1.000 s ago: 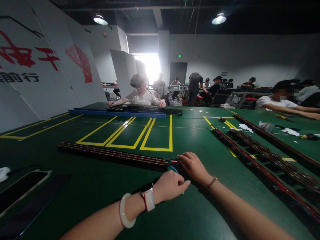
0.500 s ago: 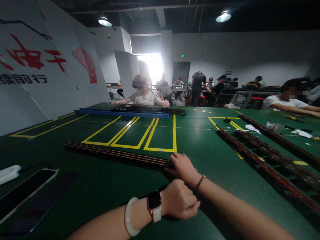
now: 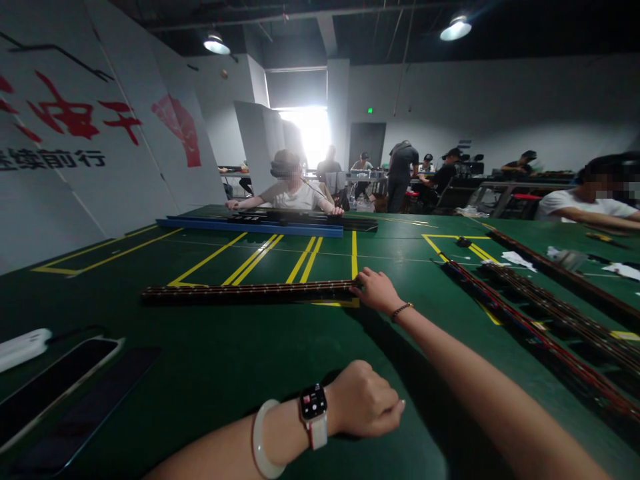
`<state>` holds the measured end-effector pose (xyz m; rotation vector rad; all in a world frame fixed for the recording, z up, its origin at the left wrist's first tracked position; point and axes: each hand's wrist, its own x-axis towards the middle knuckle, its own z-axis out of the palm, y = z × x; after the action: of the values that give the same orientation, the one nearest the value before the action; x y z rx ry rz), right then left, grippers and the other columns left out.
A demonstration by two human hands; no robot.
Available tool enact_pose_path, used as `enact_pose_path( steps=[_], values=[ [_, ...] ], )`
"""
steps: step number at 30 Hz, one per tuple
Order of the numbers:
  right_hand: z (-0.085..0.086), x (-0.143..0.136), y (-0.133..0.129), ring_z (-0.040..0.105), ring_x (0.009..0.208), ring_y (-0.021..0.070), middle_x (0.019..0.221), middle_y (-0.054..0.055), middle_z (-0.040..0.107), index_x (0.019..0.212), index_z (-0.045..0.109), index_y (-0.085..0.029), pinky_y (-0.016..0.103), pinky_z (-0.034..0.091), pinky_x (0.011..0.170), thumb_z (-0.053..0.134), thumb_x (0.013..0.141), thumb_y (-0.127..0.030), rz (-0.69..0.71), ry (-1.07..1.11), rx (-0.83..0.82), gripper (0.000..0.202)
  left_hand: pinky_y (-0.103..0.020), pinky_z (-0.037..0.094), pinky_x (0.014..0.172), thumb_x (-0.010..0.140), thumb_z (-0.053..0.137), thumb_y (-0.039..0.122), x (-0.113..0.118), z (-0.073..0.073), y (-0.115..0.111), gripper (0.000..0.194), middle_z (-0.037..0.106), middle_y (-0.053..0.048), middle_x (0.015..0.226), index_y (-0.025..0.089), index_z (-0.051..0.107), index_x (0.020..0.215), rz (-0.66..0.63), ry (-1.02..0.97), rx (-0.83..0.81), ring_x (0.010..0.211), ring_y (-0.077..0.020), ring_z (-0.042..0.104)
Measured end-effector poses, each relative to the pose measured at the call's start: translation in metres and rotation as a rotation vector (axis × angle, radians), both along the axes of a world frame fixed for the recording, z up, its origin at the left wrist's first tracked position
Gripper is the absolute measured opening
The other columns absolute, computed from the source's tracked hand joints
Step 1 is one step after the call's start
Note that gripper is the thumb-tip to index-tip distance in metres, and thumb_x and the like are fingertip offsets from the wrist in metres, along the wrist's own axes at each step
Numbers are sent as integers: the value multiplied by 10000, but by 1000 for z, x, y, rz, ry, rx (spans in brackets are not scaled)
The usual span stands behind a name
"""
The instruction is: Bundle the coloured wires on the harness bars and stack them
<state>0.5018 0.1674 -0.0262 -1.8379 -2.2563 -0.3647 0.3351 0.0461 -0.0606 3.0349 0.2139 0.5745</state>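
A long dark strip [image 3: 250, 291] with thin brown lines and small pale dots along it lies crosswise over the yellow tape on the green table. At its right end, my right hand [image 3: 379, 291] has its fingers closed on the tip; a dark beaded bracelet is on that wrist. Nearer to me, my left hand [image 3: 365, 401] is curled into a fist close to the tabletop, apart from the strip, and nothing shows in it. Its wrist carries a lit smartwatch [image 3: 313, 402] and a pale bangle [image 3: 265, 437].
Left of me lie two dark phones [image 3: 60, 380] and a white device [image 3: 23, 348]. Several wire-like bundles [image 3: 530, 330] run along the right side. Across the table, a person [image 3: 295, 190] handles dark strips by a blue rail [image 3: 250, 228]; another person sits at right.
My right hand has pushed the strip's right end away from me, so the strip now lies nearly straight across. The left hand stays in its fist. The watch screen has lit up.
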Motion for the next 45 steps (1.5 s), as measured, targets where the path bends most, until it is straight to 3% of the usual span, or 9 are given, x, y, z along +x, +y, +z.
enact_pose_path(
  steps=[5,9,12,17,31,36,40,43,45],
  values=[
    [7,60,37,573,898,196,1088,101,561,1081,578,-154,298,384,749,442,923,-457,-108,-20,-32,367,-276,229,492,890,407,256,-1,-1,3,356,592,-19,539,170,570,586,0,-21,-6,471,-101,479],
    [-1,101,53,579,908,203,1109,99,562,1119,573,-181,281,402,711,436,919,-485,-211,56,-100,389,-269,228,474,874,433,262,1,-6,7,338,567,0,513,169,536,566,-17,-75,23,435,-90,440],
    [-11,116,57,592,882,202,1117,89,568,1125,577,-201,268,417,671,456,902,-508,-264,101,-138,399,-264,228,464,842,474,261,2,-10,9,297,540,23,490,167,520,565,-14,-150,76,418,-86,418],
    [-20,119,60,592,919,211,1142,90,570,1146,562,-211,267,436,667,433,905,-517,-313,145,-149,410,-252,231,468,856,460,255,2,-11,10,302,532,38,494,166,502,570,-17,-155,70,412,-72,397],
    [-21,107,87,592,949,224,1105,106,596,1127,561,-208,288,438,716,394,913,-538,-408,137,-148,427,-252,233,467,851,467,248,2,-9,10,293,521,34,487,164,500,572,0,-136,72,415,-72,404],
    [-22,107,79,549,1020,268,1127,145,567,1161,542,-179,374,404,844,379,918,-536,-418,51,-93,462,-249,245,466,853,474,241,1,-10,9,301,505,41,484,163,492,563,-4,-160,45,408,-67,370],
    [-18,116,58,459,1142,287,1261,151,488,1289,458,-204,400,342,939,413,894,-569,-347,-31,-56,540,-257,265,468,851,468,257,2,-9,10,290,496,33,497,166,481,576,-27,-153,56,432,-74,400],
    [-9,140,28,443,1162,303,1313,165,448,1314,445,-195,414,335,948,428,897,-528,-304,-163,-53,534,-264,301,479,852,413,268,-1,3,7,244,496,15,541,170,495,644,-96,-275,89,484,-92,432],
    [0,163,1,464,1141,314,1276,172,479,1271,487,-174,424,350,930,473,878,-492,-298,-260,-91,506,-269,355,519,852,378,265,-9,17,1,200,505,5,585,167,525,757,-129,-491,100,534,-106,453]
  ],
)
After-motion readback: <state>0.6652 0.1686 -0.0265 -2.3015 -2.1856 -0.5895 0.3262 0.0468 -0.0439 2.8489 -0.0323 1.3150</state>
